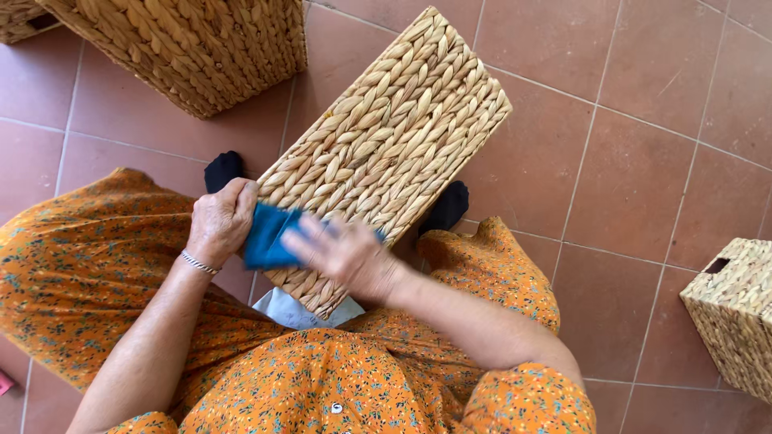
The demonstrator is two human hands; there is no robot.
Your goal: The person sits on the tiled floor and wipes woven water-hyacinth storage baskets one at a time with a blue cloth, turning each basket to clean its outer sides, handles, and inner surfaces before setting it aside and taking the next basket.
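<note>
A rectangular woven basket point(390, 153), plaited from thick, pale straw-coloured fibre in a chunky braided pattern, is lying tilted across the person's lap, its near end resting against the orange flowered dress point(322, 378) and its far end pointing up and to the right. A blue cloth point(269, 239), soft and crumpled, is lying against the basket's near left corner. The left hand point(223, 221) is curling its fingers around that corner of the basket and is touching the cloth's left edge; a thin silver bracelet point(198, 263) is circling the wrist. The right hand point(346, 253), blurred, is lying flat with fingers spread over the cloth, pressing it onto the weave. A pale fabric point(297, 312) is showing beneath the basket's near end. The floor point(627, 169) is smooth terracotta tile with light grout lines. Another woven basket point(193, 44) is standing far left, and a third woven basket point(736, 313) is sitting at the right edge.
</note>
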